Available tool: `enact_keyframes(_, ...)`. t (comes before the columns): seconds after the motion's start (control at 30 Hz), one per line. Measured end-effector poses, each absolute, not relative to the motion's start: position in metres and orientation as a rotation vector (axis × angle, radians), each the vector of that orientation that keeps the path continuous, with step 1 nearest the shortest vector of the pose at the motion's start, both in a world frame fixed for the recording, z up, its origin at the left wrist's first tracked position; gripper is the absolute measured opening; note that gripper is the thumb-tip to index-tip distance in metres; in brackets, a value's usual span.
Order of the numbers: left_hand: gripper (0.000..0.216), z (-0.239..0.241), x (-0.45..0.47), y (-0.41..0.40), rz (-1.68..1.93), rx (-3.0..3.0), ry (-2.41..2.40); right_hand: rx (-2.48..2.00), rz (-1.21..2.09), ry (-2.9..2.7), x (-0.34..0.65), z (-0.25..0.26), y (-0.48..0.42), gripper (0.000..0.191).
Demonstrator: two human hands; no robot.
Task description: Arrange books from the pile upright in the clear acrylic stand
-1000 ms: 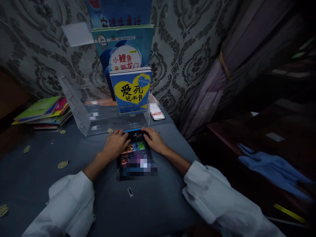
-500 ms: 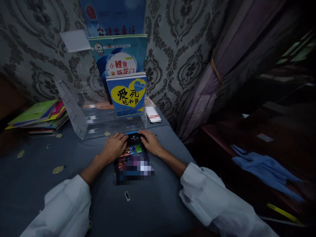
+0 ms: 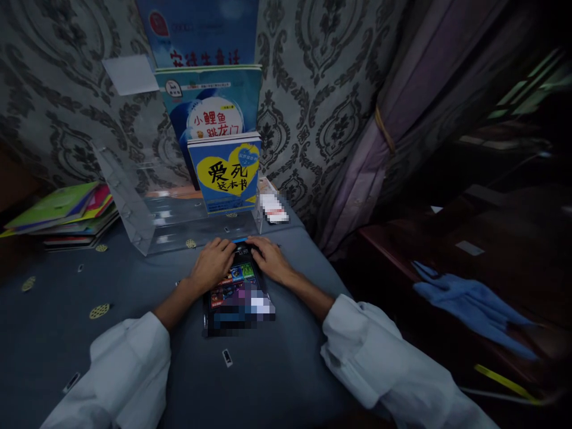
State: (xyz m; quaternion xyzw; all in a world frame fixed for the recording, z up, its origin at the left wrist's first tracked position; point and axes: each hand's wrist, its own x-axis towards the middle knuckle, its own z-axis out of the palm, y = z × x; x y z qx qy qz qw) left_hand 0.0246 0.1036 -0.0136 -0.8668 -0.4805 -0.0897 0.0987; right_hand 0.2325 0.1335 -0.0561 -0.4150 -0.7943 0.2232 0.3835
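Note:
A black book (image 3: 239,277) with rows of small coloured pictures on its cover lies flat on the table in front of me. The near part of its cover is blurred out. My left hand (image 3: 215,261) lies across its far left corner, fingers bent together over the edge and thumb hidden. At the opposite far corner, my right hand (image 3: 269,257) has its fingers curled on the top edge, with the thumb against the cover's side. Just beyond my hands is a clear acrylic book stand (image 3: 145,229), with a blue book (image 3: 227,199) bearing a yellow heart in its front tier.
Behind the blue book stand a teal book (image 3: 214,98) and a taller dark blue book (image 3: 196,36). Colourful booklets (image 3: 67,208) are stacked at the left. A partly blurred phone-like object (image 3: 273,208) lies right of the stand. Blue cloth (image 3: 469,304) hangs off to the right.
My left hand has slid slightly right, covering more of the book's upper cover. My right hand stays at the far right corner. The whole view has shifted a little.

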Motion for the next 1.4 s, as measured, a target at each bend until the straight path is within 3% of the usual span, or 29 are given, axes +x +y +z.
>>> enact_keyframes(0.17, 0.03, -0.014, 0.022, 0.107, -0.292, -2.642, -1.401, -1.066, 0.598, -1.999, 0.233, -0.058, 0.136, 0.039)
enact_keyframes(0.53, 0.024, -0.002, 0.035, 0.114, -0.185, -2.677, -1.386, -1.101, 0.707, -1.926, 0.238, -0.058, 0.145, 0.04)
enact_keyframes(0.8, 0.045, -0.013, 0.031, 0.123, -0.225, -2.791, -1.303, -1.11, 0.722, -1.892, 0.24, -0.06, 0.145, 0.038)
enact_keyframes(1.4, 0.05, -0.009, 0.035, 0.125, -0.263, -2.867, -1.301, -1.086, 0.753, -1.853, 0.24, -0.06, 0.146, 0.038)
